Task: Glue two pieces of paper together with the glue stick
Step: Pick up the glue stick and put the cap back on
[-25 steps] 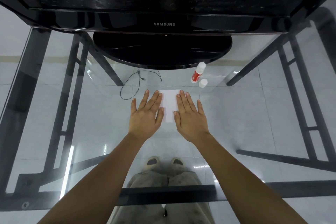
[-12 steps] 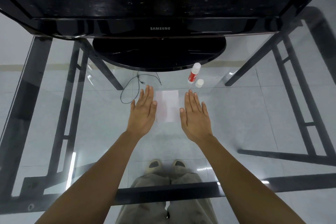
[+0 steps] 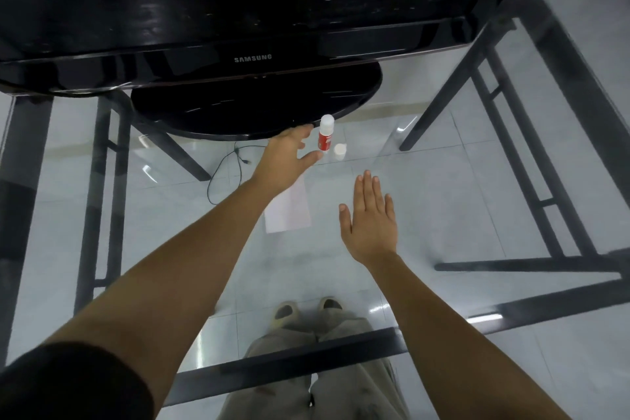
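Left hand (image 3: 286, 157) stretched forward over the glass counter (image 3: 460, 201), fingers and thumb spread wide, holding nothing. Thumb tip just beside the foot of the glue stick (image 3: 325, 136), forefinger tip near its upper end; no clear contact. Glue stick upright on the glass, red label and white rounded top, right at the front edge of the oval stand (image 3: 255, 106) of the black Samsung monitor (image 3: 238, 10). Small white cap (image 3: 340, 151) just right of the stick, apart from it. White paper (image 3: 289, 208) flat on the counter between the two hands, its far end hidden under the left wrist; one sheet or two, impossible to tell. Right hand (image 3: 370, 218) flat, fingers straight and together, just right of the paper and not on it; resting on the glass or above it, impossible to tell. Thin black cable (image 3: 225, 167) looped left of the paper. Through the glass, tiled floor and a pair of shoes (image 3: 286, 312).
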Available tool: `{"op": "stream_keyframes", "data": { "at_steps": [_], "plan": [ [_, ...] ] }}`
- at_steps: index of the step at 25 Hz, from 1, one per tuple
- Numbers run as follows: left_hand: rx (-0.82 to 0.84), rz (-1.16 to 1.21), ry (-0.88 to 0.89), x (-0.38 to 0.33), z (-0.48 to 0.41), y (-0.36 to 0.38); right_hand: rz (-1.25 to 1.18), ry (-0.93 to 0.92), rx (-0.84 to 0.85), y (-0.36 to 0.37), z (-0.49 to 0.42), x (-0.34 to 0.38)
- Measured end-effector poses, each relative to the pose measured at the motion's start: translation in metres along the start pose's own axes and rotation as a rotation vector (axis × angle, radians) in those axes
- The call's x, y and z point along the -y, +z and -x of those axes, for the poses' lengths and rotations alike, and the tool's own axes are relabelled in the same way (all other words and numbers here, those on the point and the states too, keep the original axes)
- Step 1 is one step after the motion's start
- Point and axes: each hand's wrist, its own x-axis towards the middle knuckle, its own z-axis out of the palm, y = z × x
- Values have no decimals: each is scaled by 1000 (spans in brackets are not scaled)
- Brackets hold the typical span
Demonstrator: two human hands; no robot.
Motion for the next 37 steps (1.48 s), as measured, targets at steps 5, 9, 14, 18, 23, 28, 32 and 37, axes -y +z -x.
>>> {"op": "stream_keyframes", "data": {
  "at_steps": [5,9,14,18,23,28,32,37],
  "plan": [
    [-23,29,1,-14,-20,8,0,1,-29,5,-2,-4],
    [-8,53,-47,-18,-19,5,13,-2,-28,6,-2,-3],
    [89,218,-141,-27,5,-18,-1,-18,45,-5,-2,-3],
    [131,490,-190,-27,42,-35,-244,-14,-10,-35,-3,0],
    [57,759,-268,-38,81,-50,-580,-103,-286,-89,0,25],
    [-37,1040,-313,-47,104,-66,-904,-109,-141,-134,13,59],
    [-119,1110,-288,-49,115,-67,-1043,-94,-28,-144,17,77],
    [-158,1048,-242,-52,120,-66,-1233,1,33,-147,22,84]
  ]
}}
